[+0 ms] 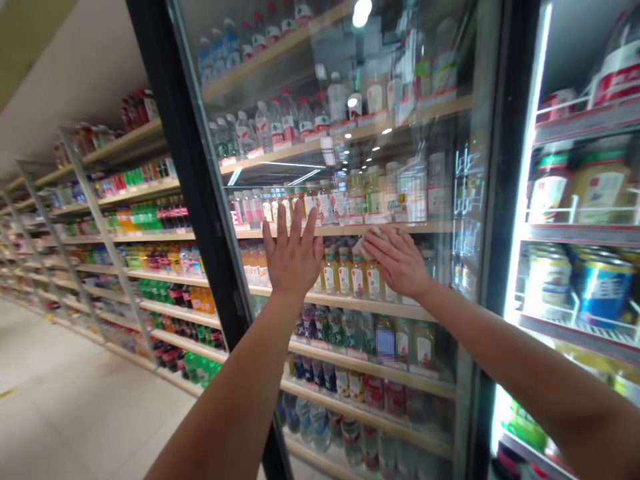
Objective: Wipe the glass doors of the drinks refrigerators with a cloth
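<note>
A glass door [280, 60] in a black frame stands swung out in front of me. My left hand [294, 257] is open, fingers spread, its palm against or very close to the glass. To its right, my right hand [397, 260] presses a pale crumpled cloth [367, 241] to the pane. Its fingers lie over the cloth, and much of the cloth is hidden beneath them. Shelves of bottles show through the glass, mixed with reflections of ceiling lights.
The door's black frame [195, 167] runs down its left side. At right is a lit cooler with wire-fronted shelves [580, 233] of bottles and cans. Long drink shelves [110, 267] line the left, beside a pale tiled floor [65, 400].
</note>
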